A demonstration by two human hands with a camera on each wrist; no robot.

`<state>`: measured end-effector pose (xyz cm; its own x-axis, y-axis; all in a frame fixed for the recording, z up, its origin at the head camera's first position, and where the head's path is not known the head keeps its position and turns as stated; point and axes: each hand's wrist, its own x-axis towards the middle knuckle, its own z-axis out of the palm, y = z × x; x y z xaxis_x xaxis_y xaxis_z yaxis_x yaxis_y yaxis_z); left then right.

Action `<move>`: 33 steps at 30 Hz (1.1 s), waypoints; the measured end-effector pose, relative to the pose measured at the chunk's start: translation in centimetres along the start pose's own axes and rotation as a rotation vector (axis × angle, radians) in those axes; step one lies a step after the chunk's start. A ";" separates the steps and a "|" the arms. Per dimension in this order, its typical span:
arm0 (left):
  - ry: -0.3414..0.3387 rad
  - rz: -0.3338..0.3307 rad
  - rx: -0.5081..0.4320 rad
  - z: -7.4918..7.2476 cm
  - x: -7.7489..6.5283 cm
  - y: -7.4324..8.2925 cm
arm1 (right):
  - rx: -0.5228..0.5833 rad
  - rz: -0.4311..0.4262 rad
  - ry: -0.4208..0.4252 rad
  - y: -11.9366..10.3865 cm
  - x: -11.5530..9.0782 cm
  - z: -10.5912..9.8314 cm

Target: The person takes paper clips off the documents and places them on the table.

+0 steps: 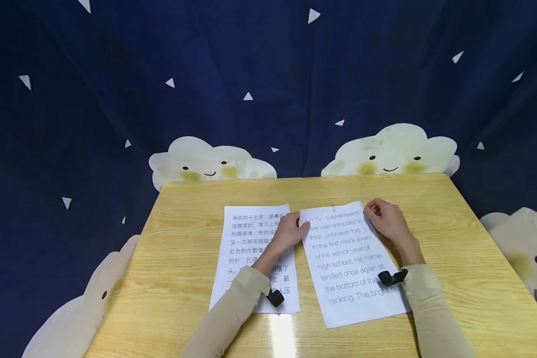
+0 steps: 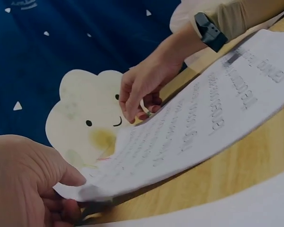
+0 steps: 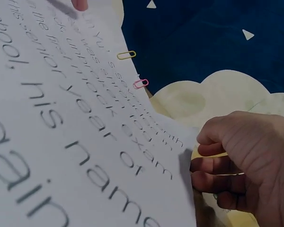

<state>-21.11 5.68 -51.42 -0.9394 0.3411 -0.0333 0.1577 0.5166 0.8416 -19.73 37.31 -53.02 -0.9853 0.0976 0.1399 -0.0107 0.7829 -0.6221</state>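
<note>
Sheets of paper with English print (image 1: 349,268) lie at a slant on the table, their top edge raised. A yellow paper clip (image 3: 126,55) and a pink paper clip (image 3: 141,83) sit side by side on that edge. My left hand (image 1: 291,231) pinches the upper left corner, thumb on top and fingers curled beneath, as the left wrist view shows. At the upper right corner, my right hand (image 1: 388,219) holds the edge between thumb and curled fingers. Its fingertips are partly hidden at the paper's side in the right wrist view (image 3: 255,165).
Paper with Chinese print (image 1: 232,253) lies to the left, partly under my left forearm. The wooden table (image 1: 183,223) ends at a dark blue curtain (image 1: 215,49) with white triangles and smiling clouds. Each wrist wears a black device, such as the right one (image 1: 391,277).
</note>
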 end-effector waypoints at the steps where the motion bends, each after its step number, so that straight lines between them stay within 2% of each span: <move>1: 0.003 0.021 -0.015 0.1 0.0 -0.1 | 0.002 -0.007 -0.008 -0.1 0.0 0.0; 6: 0.044 0.106 -0.065 0.3 0.1 -0.3 | 0.032 -0.042 -0.056 -0.5 0.0 -0.5; 10: 0.093 0.136 -0.084 0.0 -0.3 -0.2 | 0.091 -0.067 -0.107 -1.3 -0.1 -1.1; 12: 0.105 0.148 -0.096 -0.3 -0.7 -0.2 | 0.116 -0.085 -0.097 -1.7 -0.1 -1.5; 16: 0.087 0.173 -0.190 -0.7 -1.3 -0.2 | 0.144 -0.137 -0.029 -2.7 -0.1 -2.1; 20: 0.067 0.182 -0.259 -1.2 -1.7 -0.3 | 0.165 -0.154 -0.009 -4.0 -0.1 -2.4; 26: 0.042 0.169 -0.304 -1.9 -2.1 -0.3 | 0.174 -0.177 -0.013 -6.0 -0.5 -2.9; 29: 0.038 0.166 -0.315 -2.4 -2.4 -0.1 | 0.185 -0.207 -0.036 -7.0 -0.8 -3.2; 33: 0.039 0.140 -0.320 -2.9 -2.7 0.1 | 0.199 -0.206 -0.100 -8.2 -1.1 -3.3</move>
<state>-19.44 2.57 -49.65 -0.9272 0.3580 0.1098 0.1885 0.1927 0.9630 -17.96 32.83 -45.52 -0.9708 -0.1192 0.2083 -0.2353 0.6431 -0.7287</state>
